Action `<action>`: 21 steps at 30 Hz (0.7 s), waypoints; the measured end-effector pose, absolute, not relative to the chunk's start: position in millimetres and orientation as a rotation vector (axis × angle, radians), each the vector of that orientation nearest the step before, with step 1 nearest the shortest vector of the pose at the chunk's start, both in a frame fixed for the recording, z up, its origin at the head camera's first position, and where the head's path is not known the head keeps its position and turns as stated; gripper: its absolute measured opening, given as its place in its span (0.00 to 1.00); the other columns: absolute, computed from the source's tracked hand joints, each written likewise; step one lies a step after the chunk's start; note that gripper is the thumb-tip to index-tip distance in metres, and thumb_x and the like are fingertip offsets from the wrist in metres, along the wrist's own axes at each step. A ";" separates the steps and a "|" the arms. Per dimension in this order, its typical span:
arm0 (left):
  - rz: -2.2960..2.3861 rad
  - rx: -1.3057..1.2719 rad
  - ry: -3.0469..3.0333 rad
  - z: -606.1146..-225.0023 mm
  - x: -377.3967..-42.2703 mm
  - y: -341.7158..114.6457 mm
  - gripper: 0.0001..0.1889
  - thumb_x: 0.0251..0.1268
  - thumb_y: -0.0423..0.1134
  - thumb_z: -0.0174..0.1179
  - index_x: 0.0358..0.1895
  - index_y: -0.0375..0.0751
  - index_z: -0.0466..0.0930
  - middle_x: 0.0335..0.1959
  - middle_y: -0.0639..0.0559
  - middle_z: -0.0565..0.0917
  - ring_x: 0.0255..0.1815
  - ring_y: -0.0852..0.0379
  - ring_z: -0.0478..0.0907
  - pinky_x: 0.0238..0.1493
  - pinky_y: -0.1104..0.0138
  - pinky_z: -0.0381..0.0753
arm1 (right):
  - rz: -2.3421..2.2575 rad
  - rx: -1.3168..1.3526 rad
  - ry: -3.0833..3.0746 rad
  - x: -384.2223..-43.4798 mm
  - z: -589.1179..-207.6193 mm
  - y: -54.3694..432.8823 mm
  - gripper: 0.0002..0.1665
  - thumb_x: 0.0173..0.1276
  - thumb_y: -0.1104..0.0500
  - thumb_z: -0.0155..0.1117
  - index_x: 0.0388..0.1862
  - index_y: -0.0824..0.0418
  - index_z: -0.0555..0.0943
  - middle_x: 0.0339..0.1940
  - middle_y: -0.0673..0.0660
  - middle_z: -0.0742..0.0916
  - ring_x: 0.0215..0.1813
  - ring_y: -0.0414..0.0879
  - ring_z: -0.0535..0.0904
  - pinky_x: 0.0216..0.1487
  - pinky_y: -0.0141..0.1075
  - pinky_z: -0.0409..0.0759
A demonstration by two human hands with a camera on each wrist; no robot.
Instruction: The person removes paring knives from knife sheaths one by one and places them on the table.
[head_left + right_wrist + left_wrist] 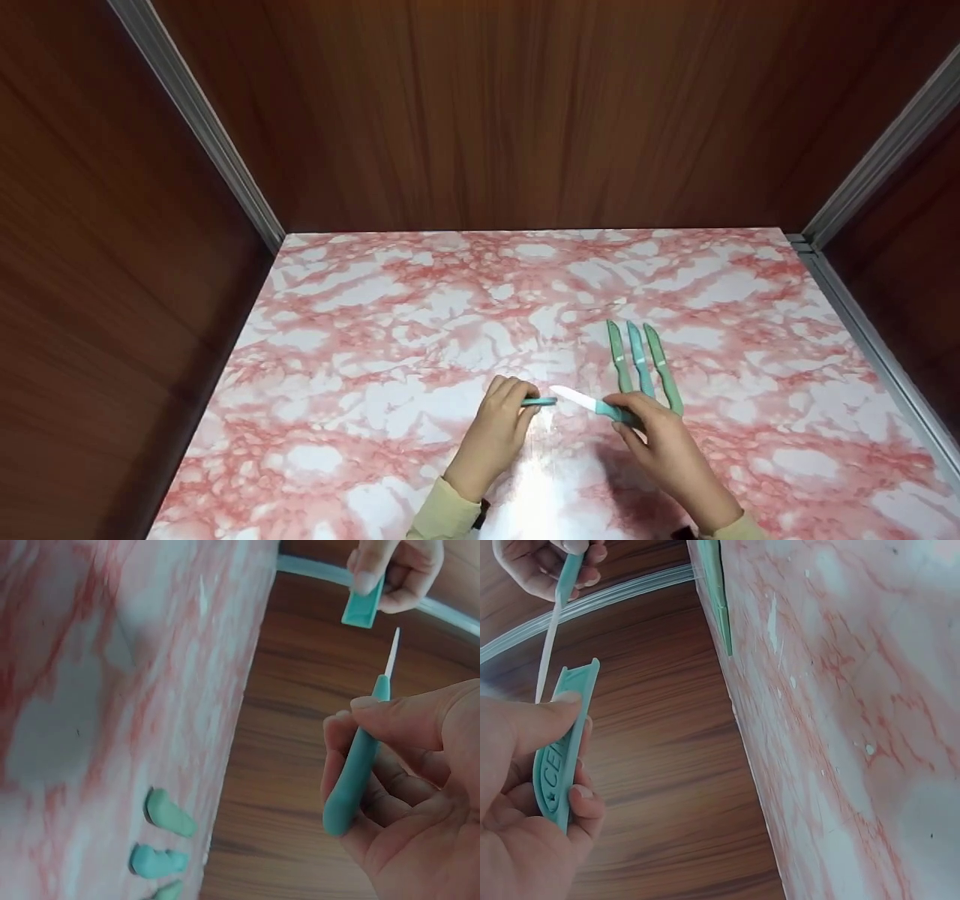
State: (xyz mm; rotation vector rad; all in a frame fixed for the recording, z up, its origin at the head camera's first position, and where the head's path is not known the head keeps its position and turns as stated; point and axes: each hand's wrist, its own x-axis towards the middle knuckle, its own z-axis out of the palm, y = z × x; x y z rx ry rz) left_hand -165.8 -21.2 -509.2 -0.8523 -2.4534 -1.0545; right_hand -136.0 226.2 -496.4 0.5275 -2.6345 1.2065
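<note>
My right hand grips the teal handle of a small knife, thumb on one side and fingers curled around the other. Its white blade points left, bare, toward my other hand. My left hand pinches a teal blade sheath with raised lettering, partly covered by the thumb and fingers. The sheath's mouth faces the blade tip, and a small gap separates the two in the head view. Both hands are held above the table.
Three sheathed knives lie side by side just beyond my right hand: a green one, a blue one and another green one. They rest on a red-and-white marbled tabletop. Brown wood panels with metal trim enclose it.
</note>
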 end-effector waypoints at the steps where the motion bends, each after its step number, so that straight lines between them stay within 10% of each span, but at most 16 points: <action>1: -1.068 -0.848 -2.454 -509.3 -166.1 -20.8 0.04 0.67 0.34 0.58 0.42 0.42 0.75 0.38 0.56 0.77 0.41 0.60 0.69 0.44 0.75 0.73 | 1.258 0.516 -2.640 -135.8 -497.0 225.9 0.23 0.59 0.76 0.66 0.49 0.56 0.79 0.44 0.45 0.81 0.48 0.40 0.81 0.47 0.30 0.80; 21: -1.210 -0.830 -2.450 -510.3 -165.7 -15.7 0.05 0.59 0.31 0.66 0.34 0.43 0.80 0.33 0.58 0.79 0.37 0.60 0.74 0.40 0.77 0.74 | 1.703 0.266 -2.659 -137.9 -501.3 219.0 0.19 0.70 0.63 0.58 0.59 0.61 0.76 0.41 0.56 0.84 0.41 0.49 0.81 0.42 0.40 0.81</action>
